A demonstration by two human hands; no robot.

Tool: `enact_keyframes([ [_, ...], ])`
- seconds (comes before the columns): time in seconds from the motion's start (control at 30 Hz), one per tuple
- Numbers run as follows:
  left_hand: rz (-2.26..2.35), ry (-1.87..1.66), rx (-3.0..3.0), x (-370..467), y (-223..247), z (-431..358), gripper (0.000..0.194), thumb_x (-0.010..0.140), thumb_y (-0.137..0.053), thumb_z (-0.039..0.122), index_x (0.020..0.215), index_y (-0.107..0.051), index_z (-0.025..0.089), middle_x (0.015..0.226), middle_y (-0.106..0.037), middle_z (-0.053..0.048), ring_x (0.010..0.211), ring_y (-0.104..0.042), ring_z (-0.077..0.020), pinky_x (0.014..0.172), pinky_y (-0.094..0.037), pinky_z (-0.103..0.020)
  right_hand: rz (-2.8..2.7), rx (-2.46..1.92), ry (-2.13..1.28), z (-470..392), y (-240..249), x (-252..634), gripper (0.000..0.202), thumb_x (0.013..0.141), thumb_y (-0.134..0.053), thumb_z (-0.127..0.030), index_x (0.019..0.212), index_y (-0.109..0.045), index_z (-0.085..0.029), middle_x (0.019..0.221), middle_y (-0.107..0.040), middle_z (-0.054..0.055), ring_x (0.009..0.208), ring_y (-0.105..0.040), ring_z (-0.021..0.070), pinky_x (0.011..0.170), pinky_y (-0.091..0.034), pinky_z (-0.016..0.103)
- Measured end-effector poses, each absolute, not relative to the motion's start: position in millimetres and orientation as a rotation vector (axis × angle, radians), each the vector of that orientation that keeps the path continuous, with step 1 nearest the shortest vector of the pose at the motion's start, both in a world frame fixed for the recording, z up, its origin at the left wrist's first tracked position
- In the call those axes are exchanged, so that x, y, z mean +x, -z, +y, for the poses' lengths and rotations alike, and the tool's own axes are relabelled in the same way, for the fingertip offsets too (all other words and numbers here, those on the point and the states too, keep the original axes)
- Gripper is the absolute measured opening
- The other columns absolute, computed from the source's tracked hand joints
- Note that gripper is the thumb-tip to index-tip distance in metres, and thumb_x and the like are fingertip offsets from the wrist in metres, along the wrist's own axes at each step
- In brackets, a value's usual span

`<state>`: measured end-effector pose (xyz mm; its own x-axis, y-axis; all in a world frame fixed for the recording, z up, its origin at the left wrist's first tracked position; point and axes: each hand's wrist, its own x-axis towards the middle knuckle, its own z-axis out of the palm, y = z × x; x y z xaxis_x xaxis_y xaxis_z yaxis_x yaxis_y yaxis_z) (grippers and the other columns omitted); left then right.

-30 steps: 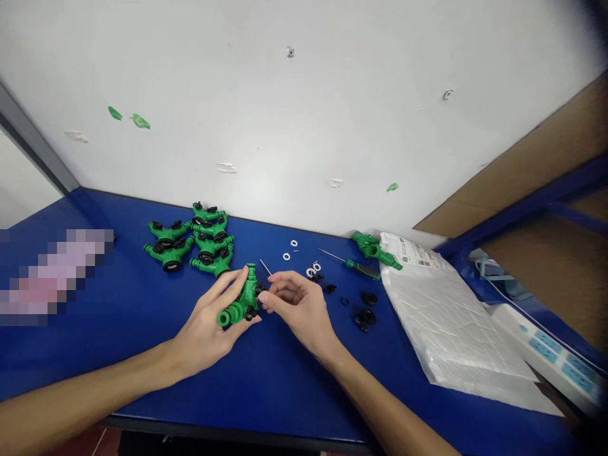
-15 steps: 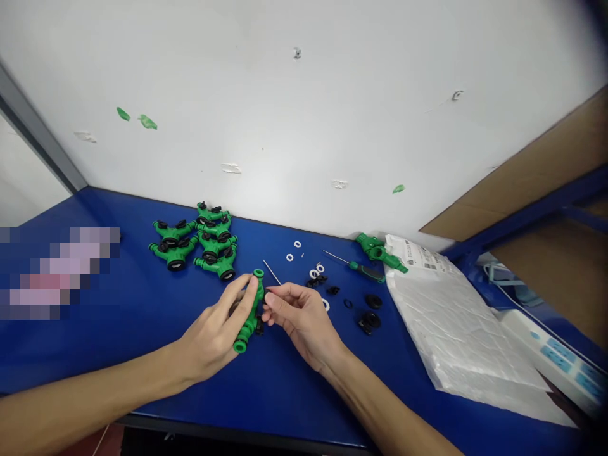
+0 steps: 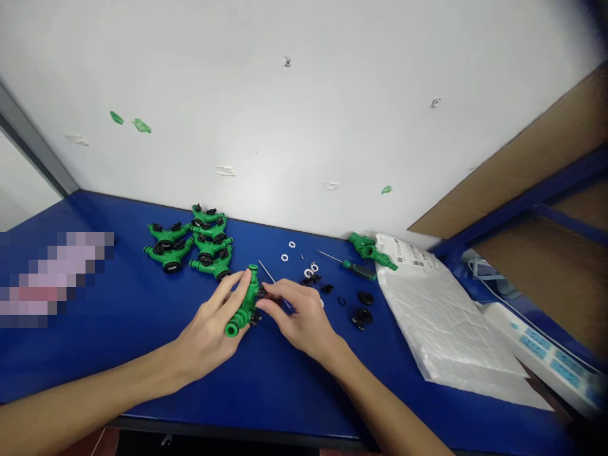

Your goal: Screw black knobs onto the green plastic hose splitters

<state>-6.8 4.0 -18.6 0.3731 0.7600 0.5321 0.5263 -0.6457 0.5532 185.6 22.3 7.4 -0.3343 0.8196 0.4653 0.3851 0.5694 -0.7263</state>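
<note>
A green Y-shaped hose splitter [image 3: 247, 297] is in the grip of my left hand [image 3: 213, 313], tilted above the table. At the splitter's right side, the thumb and forefinger of my right hand [image 3: 297, 316] close round a small black valve knob [image 3: 261, 290], partly hidden by the fingers. A second black knob [image 3: 255, 318] shows lower on the same splitter. Behind my hands, a thin metal rod [image 3: 266, 271] lies on the table, its near end partly covered by my right hand.
Several green splitters with black knobs [image 3: 171, 256] stand at the left. White rings [image 3: 308, 273], black caps [image 3: 365, 297] and a green-handled screwdriver [image 3: 358, 270] lie at the right. Beyond are bare green splitter bodies [image 3: 365, 248], a white plastic bag [image 3: 427, 304] and a power strip [image 3: 536, 342].
The splitter has turned and tilted a little in my left hand. My right fingers have shifted on the black knob at its side. The whole view has moved slightly.
</note>
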Motion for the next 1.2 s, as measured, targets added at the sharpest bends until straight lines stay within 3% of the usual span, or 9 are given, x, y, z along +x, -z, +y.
enact_keyframes([
  [0.1, 1.121, -1.095, 2.341, -8.0, 22.3, 0.5, 0.081, 0.09, -0.054, 0.012, 0.155, -0.012, 0.035, 0.146, -0.04, -0.013, 0.119, -0.061, -0.0275, 0.089, -0.059, -0.034, -2.231, -0.891, -0.279, 24.7, -10.2, 190.5, 0.026, 0.1, -0.046, -0.029, 0.091, -0.065, -0.014, 0.073, -0.062, 0.007, 0.061, -0.054, 0.015, 0.057, -0.043, 0.027],
  [0.2, 1.116, -1.057, 2.378, -10.0, 26.9, -1.2, 0.081, 0.091, -0.051, 0.01, 0.156, -0.009, 0.035, 0.149, -0.036, -0.017, 0.108, -0.067, -0.0259, 0.081, -0.061, -0.035, -2.255, -0.918, -0.299, 25.2, -11.4, 188.7, 0.032, 0.101, -0.041, -0.029, 0.076, -0.058, -0.017, 0.065, -0.054, 0.002, 0.056, -0.046, 0.0128, 0.054, -0.037, 0.025],
  [0.37, 1.105, -0.995, 2.497, -12.9, 29.8, -2.0, 0.085, 0.088, -0.045, 0.002, 0.156, -0.006, 0.033, 0.151, -0.034, -0.019, 0.112, -0.065, -0.028, 0.075, -0.061, -0.033, -1.925, -1.131, -0.939, 22.2, -13.2, 181.9, 0.048, 0.096, -0.048, -0.049, 0.059, -0.039, -0.02, 0.052, -0.032, -0.006, 0.048, -0.027, 0.0083, 0.046, -0.024, 0.024],
  [0.47, 1.092, -1.016, 2.532, -13.9, 31.0, -2.7, 0.088, 0.086, -0.046, -0.001, 0.156, -0.004, 0.031, 0.152, -0.034, -0.019, 0.115, -0.063, -0.0284, 0.078, -0.06, -0.033, -1.637, -1.096, -1.389, 22.3, -13.1, 179.5, 0.055, 0.085, -0.054, -0.066, 0.06, -0.039, -0.02, 0.05, -0.033, -0.008, 0.046, -0.025, 0.0072, 0.044, -0.022, 0.023],
  [0.57, 1.095, -1.015, 2.488, -12.7, 30.2, -1.9, 0.084, 0.086, -0.047, 0.001, 0.156, -0.01, 0.031, 0.152, -0.035, -0.019, 0.113, -0.064, -0.0276, 0.079, -0.061, -0.034, -1.486, -1.074, -1.567, 23.9, -9.8, 176.5, 0.057, 0.078, -0.06, -0.071, 0.06, -0.04, -0.021, 0.048, -0.031, -0.009, 0.043, -0.022, 0.006, 0.042, -0.021, 0.022],
  [0.77, 1.129, -1.059, 2.032, -3.5, 11.7, 7.0, 0.06, 0.088, -0.06, 0.023, 0.146, -0.042, 0.024, 0.138, -0.053, -0.012, 0.125, -0.057, -0.0274, 0.101, -0.052, -0.042, -1.754, -1.209, -1.18, 28.5, -7.9, 176.5, 0.063, 0.09, -0.043, -0.07, 0.052, -0.045, -0.019, 0.046, -0.043, -0.004, 0.043, -0.035, 0.0081, 0.045, -0.029, 0.023],
  [0.97, 1.059, -1.006, 1.569, -2.0, 1.4, 10.1, 0.068, 0.086, -0.064, 0.036, 0.147, -0.04, 0.016, 0.131, -0.06, -0.014, 0.106, -0.068, -0.0246, 0.09, -0.058, -0.036, -1.941, -1.521, -0.701, 59.2, -22.9, 226.1, 0.061, 0.102, -0.026, -0.051, 0.075, -0.067, -0.014, 0.058, -0.062, 0.002, 0.049, -0.053, 0.0124, 0.052, -0.04, 0.025],
  [1.1, 1.043, -1.0, 1.492, -4.1, 1.2, 11.7, 0.073, 0.085, -0.065, 0.038, 0.148, -0.038, 0.013, 0.126, -0.064, -0.014, 0.105, -0.069, -0.0237, 0.096, -0.055, -0.038, -2.105, -1.669, -0.356, 100.2, -26.0, 259.5, 0.021, 0.091, -0.057, -0.028, 0.09, -0.072, -0.014, 0.076, -0.067, 0.005, 0.067, -0.058, 0.0168, 0.065, -0.042, 0.027],
  [1.2, 1.026, -0.988, 1.438, -5.0, 1.5, 13.4, 0.076, 0.085, -0.066, 0.04, 0.149, -0.036, 0.013, 0.125, -0.063, -0.014, 0.102, -0.07, -0.0237, 0.097, -0.055, -0.041, -2.261, -1.644, -0.379, 126.1, -20.7, 264.5, 0.012, 0.08, -0.068, -0.018, 0.09, -0.075, -0.017, 0.08, -0.067, 0.004, 0.071, -0.059, 0.0162, 0.07, -0.043, 0.026],
])
